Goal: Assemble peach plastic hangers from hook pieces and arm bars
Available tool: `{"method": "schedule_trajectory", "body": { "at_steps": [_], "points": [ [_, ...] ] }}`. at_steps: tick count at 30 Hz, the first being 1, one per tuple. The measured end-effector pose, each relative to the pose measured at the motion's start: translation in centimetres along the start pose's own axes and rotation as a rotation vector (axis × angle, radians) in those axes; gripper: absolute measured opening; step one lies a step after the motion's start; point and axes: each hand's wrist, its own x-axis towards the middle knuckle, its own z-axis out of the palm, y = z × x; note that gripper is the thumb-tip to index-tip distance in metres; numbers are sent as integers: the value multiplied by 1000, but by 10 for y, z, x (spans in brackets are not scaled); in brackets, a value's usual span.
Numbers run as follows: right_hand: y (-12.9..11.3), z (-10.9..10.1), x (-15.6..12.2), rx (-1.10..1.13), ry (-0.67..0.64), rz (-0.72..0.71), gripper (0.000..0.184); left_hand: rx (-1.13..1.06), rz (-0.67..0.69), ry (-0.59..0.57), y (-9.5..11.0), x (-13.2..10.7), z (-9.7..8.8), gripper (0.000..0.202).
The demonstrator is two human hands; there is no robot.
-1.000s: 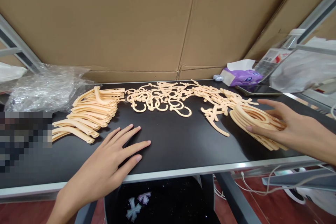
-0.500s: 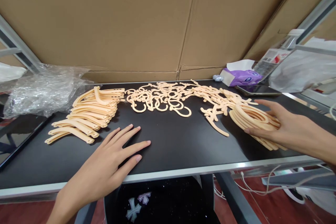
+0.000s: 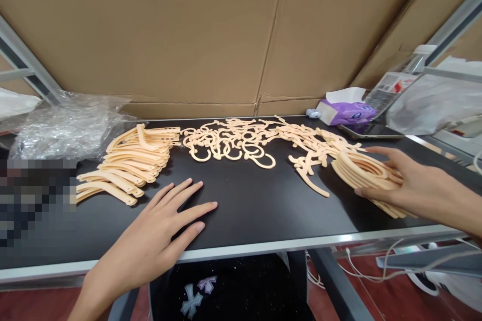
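My left hand lies flat and open on the black table, fingers spread, holding nothing. My right hand rests over a stack of peach plastic curved pieces at the right, thumb under its near side and fingers over its far side. Another stack of the same curved pieces lies fanned out at the left, a little beyond my left hand. Between the stacks sits a loose heap of peach plastic hooks, and more small peach parts trail toward the right stack.
Cardboard sheets wall off the back. Crumpled clear plastic lies at the far left. A purple tissue pack, a phone and a bottle sit at the back right. Cables hang below the table's right edge.
My right hand has shifted slightly on the right stack, nudging it a little. My left hand stays put.
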Motion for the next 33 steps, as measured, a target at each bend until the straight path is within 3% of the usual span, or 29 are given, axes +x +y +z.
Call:
{"method": "schedule_trajectory", "body": {
  "at_steps": [7,15,20,23,26,28,30,33],
  "points": [
    [17,-2,8,-4,-8,125,95,8,-13,-5,0,0,0,43],
    [25,-1,25,-27,-2,110,96,12,-6,1,0,0,1,44],
    [11,-16,12,-8,74,18,120,-9,-1,9,0,0,1,44],
    [-20,-26,-7,101,277,-139,115,-9,-9,8,1,0,1,43],
    [-70,-23,-20,235,370,-424,76,-20,-16,10,1,1,0,43],
    [-111,-14,-19,274,293,-697,51,-25,-17,5,2,1,0,43],
    [-153,0,-12,286,215,-879,38,-29,-15,3,2,2,0,43],
    [-201,24,2,226,212,-1014,29,-29,-18,-4,3,2,0,43]
  ]
}}
